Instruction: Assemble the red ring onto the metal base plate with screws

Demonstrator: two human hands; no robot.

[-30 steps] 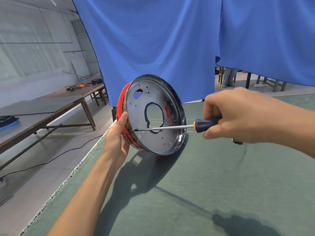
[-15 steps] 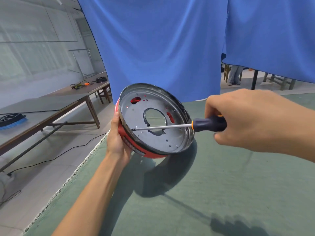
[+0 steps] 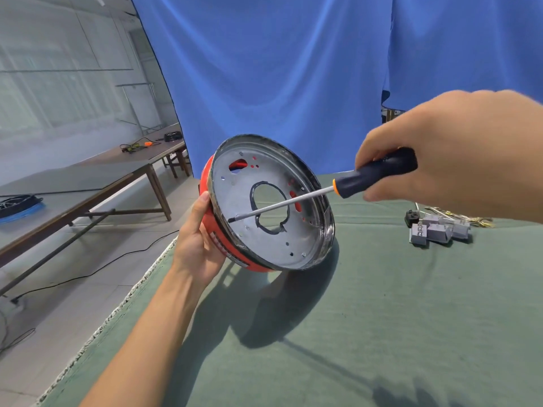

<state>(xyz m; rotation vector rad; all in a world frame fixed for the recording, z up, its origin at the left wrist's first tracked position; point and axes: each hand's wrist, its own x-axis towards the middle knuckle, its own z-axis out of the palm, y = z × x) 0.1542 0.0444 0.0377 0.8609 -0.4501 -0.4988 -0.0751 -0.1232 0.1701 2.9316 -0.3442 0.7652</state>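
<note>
1. Since the earlier frames the right hand [image 3: 458, 151] has risen, so the screwdriver [image 3: 323, 192] now slants down from upper right to lower left instead of lying nearly level; the metal base plate [image 3: 271, 212] has tipped a little more toward the camera, and small grey parts have come into view at the right.
2. The left hand [image 3: 197, 245] holds the assembly at about 8 o'clock on its rim; its grip is curled round the edge, thumb on the near side against the red ring [image 3: 219, 240], the other fingers hidden behind.
3. The red ring sits behind the plate, showing as a red band along the plate's left and lower edge, from about 11 o'clock round to 6 o'clock. Red also shows through several holes in the plate.
4. The plate is held off the counter [image 3: 382, 304], tilted, its hollow face toward the camera. A large round opening lies at its centre.
5. The right hand's grip is closed round the dark handle of the screwdriver, which has an orange collar. The shaft crosses the central opening, and its tip touches the plate at about 9 o'clock, just inside the rim.
6. Whether a screw sits under the tip cannot be told.
7. The counter is covered in green cloth. At 3 o'clock from the plate, well apart from it, lies a cluster of grey blocks [image 3: 437, 230] with some small metal pieces just behind them.
8. A blue curtain [image 3: 279, 83] hangs behind the counter.
</note>
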